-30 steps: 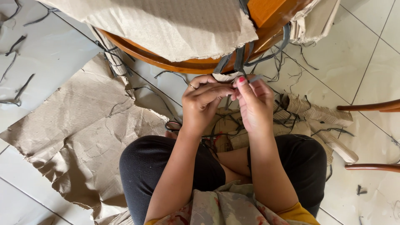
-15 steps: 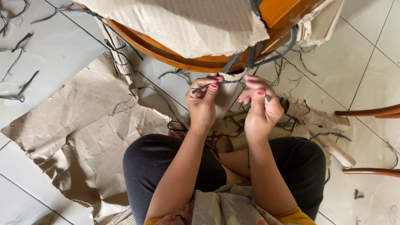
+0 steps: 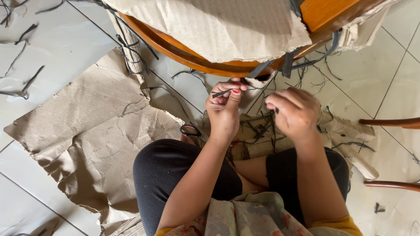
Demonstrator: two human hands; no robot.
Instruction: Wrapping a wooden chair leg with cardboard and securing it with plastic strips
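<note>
the person sat cross-legged on the pale tiled floor (image 3: 52, 43), and since a moment earlier the two hands had drawn apart from where they had met close together under the rim of the round orange-brown wooden frame (image 3: 192, 57). the left hand (image 3: 224, 107) had risen a little and was pinching a thin dark grey flat strip (image 3: 222, 91) between thumb and fingertips, the strip jutting out to the left of the fingers just below the frame's edge. the right hand (image 3: 294, 111) had moved off to the right and was curled loosely shut; a dark strand seemed to run from it back toward the left hand, though whether it truly gripped that strand could not be told. by that reading, the strip was being pulled taut between the hands, not merely held slack, which looked like a tightening or threading step on the frame's edge. a sheet of crumpled brown corrugated cardboard (image 3: 218, 26) lay draped over the frame, and wider dark bands (image 3: 288, 63) hung from its rim. a larger torn sheet of brown cardboard (image 3: 87, 126) was spread on the floor to the left, a pair of scissors with dark red-trimmed handles (image 3: 190, 130) rested near the left knee, and cut dark scraps (image 3: 26, 81) lay scattered over the tiles.
</note>
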